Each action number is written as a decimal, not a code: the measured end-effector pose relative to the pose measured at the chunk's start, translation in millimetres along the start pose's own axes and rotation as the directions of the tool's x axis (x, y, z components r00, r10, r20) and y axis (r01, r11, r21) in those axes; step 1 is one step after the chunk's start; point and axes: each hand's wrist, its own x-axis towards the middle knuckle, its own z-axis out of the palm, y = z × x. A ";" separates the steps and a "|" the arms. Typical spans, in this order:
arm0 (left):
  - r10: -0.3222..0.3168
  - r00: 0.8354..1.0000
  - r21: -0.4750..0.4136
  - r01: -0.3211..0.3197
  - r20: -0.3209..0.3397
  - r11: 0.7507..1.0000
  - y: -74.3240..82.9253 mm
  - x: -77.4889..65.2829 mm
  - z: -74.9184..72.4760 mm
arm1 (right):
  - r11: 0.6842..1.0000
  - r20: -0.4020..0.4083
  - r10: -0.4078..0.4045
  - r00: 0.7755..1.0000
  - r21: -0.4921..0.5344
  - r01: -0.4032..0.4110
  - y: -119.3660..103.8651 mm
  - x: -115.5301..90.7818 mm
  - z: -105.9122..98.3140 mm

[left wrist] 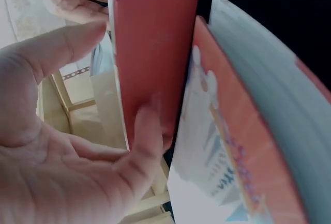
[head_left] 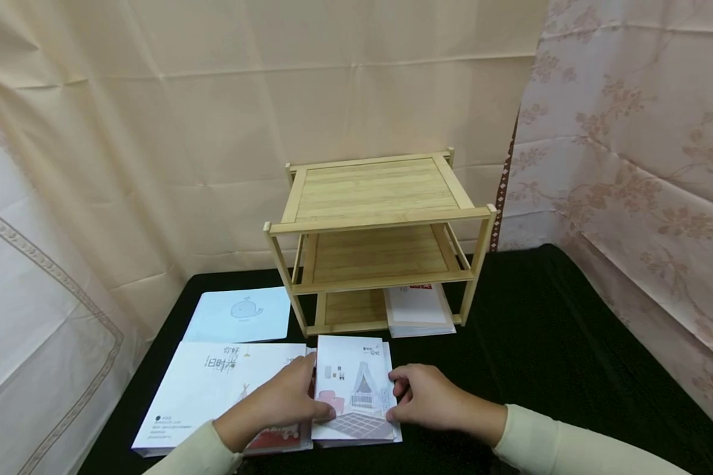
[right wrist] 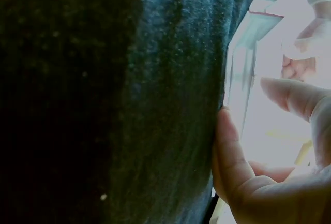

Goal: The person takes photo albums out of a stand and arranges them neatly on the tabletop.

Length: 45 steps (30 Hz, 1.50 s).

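Note:
A small white photo album with a tent picture on its cover lies flat in front of the wooden rack, between both hands. My left hand holds its left side, thumb over the cover and fingers at the red spine. At the opposite side, my right hand grips the page edge with thumb and fingers. A larger white album lies directly to the left, partly hidden under my left forearm.
The three-tier wooden rack stands behind the albums. Another white album sits on its bottom tier at the right, sticking out in front. A light blue whale-print album lies left of the rack. Black cloth covers the table.

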 end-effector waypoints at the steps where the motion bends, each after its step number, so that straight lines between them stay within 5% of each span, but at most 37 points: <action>1: 0.000 1.000 0.028 0.001 -0.029 1.000 0.9 0.8 1.3 | 1.000 0.000 0.005 1.000 0.000 -0.005 0.1 0.4 -0.7; 7: -0.012 0.987 0.217 0.047 -0.159 0.975 10.5 6.0 5.5 | 0.998 -0.043 -0.052 0.998 -0.038 0.050 -1.4 2.9 -4.1; 11: 0.004 0.984 0.238 0.039 -0.179 0.970 21.0 12.5 -0.3 | 0.993 -0.093 -0.111 0.990 -0.057 0.106 -5.5 5.8 -10.5; 33: 0.011 0.964 -0.050 -0.025 -0.266 0.998 61.2 37.9 -24.8 | 0.993 -0.268 -0.119 0.956 -0.031 0.115 -17.3 17.3 -62.0; 42: -0.048 0.991 -0.107 0.035 -0.123 0.994 70.5 61.8 -24.4 | 0.999 -0.318 -0.023 0.948 0.036 0.036 -12.9 16.0 -78.0; 45: -0.069 0.989 -0.147 0.050 -0.129 0.988 70.1 70.3 -18.8 | 0.999 -0.324 -0.009 0.946 0.040 0.023 -8.9 18.0 -83.2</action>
